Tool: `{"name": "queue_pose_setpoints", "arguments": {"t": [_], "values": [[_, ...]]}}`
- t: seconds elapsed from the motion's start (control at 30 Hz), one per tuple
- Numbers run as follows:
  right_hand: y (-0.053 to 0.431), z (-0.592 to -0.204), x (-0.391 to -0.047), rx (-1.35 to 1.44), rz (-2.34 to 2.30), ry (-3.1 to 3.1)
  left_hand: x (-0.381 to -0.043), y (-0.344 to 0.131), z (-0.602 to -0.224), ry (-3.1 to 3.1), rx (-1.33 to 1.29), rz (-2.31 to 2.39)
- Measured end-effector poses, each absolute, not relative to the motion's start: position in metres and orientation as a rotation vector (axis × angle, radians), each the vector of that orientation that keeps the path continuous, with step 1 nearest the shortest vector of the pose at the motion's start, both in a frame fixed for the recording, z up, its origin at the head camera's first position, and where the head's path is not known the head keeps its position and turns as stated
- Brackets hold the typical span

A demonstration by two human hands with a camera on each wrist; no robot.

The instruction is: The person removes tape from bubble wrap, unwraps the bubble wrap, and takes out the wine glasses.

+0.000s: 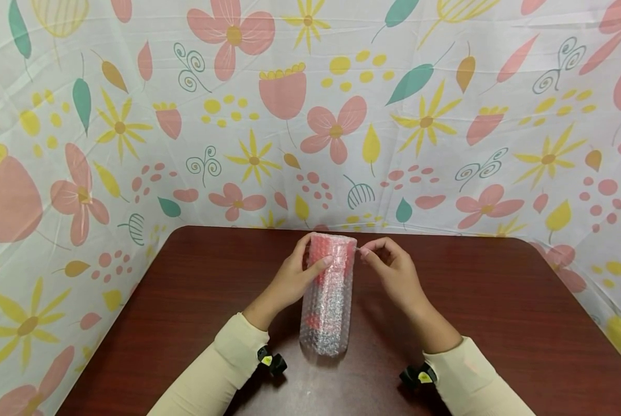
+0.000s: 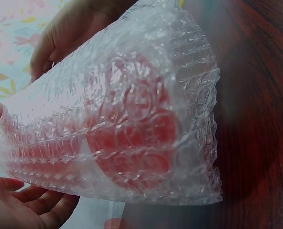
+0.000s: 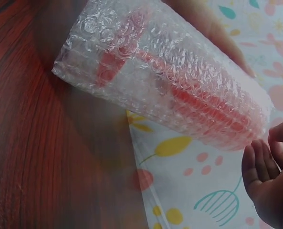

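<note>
Here, we are seeing a flowered cloth (image 1: 342,159) hanging behind a dark red-brown table (image 1: 211,277). Over the table's middle, between both hands, we are viewing a bubble-wrapped bundle (image 1: 330,300), red showing through. We are finding the left hand (image 1: 296,273) gripping its upper left side, thumb in front, and the right hand (image 1: 396,273) pinching a thin strip (image 1: 358,249) at its upper right edge.

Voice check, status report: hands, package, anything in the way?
Left hand gripping bubble-wrapped package. Right hand pinching at its upper right edge, head view. Nothing seen blocking either hand.
</note>
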State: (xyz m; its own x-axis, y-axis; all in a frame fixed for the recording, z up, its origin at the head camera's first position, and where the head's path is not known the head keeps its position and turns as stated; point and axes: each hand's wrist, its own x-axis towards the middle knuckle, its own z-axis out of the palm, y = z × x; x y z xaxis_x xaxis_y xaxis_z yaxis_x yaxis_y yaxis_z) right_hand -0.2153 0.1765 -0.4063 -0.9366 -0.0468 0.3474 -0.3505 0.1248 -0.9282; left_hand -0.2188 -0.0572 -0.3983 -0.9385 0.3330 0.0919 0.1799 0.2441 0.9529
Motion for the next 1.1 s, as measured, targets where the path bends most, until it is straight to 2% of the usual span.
{"name": "queue_pose_setpoints", "arguments": {"t": [0.67, 1.1], "values": [[0.179, -0.404, -0.215, 0.499, 1.951, -2.251, -0.211, -0.058, -0.386, 2.395, 0.524, 1.776], [0.18, -0.404, -0.215, 0.517, 2.042, -2.235, -0.233, -0.057, -0.424, 2.477, 0.486, 1.836]]}}
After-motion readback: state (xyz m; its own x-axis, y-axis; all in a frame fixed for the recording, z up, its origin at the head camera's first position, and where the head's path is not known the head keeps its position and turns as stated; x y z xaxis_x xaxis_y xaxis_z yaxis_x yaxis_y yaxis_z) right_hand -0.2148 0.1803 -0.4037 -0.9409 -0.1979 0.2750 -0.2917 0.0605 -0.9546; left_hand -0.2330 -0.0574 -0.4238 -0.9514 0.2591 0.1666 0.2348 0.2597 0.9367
